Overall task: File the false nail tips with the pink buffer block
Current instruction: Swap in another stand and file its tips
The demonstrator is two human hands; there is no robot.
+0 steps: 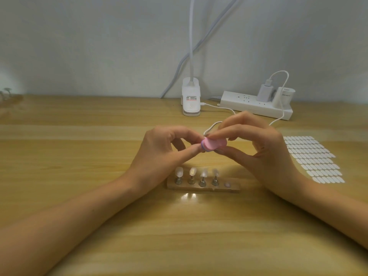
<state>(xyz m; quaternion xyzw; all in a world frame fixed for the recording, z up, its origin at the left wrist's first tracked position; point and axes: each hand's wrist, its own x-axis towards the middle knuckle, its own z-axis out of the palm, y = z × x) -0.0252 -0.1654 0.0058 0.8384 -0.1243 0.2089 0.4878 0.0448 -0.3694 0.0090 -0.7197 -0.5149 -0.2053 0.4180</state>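
Above and just behind the holder strip (pixel 235 188), the right hand (pixel 264 152) pinches the pink buffer block (pixel 213 145) between thumb and fingertips, leaving its face free to rub. The left hand (pixel 165 148) closes thumb and forefinger at the block's left end. What they pinch is hidden, probably the tip missing from the strip's bare fifth seat (pixel 227 184). Four false nail tips (pixel 193 172) stand upright on the strip, waiting.

The left half of the light wooden desk (pixel 79 156) lies open, as does its near edge. Between the forearms, a low oblong stand (pixel 203 187) with four upright translucent false nail tips (pixel 192 171) sits just below the left hand (pixel 159 148) and right hand (pixel 264 150). A sheet of white oval stickers (pixel 314 160) lies to the right. A white clip lamp base (pixel 190 98), thin white cable (pixel 229 109) and white power strip (pixel 249 104) line the back.
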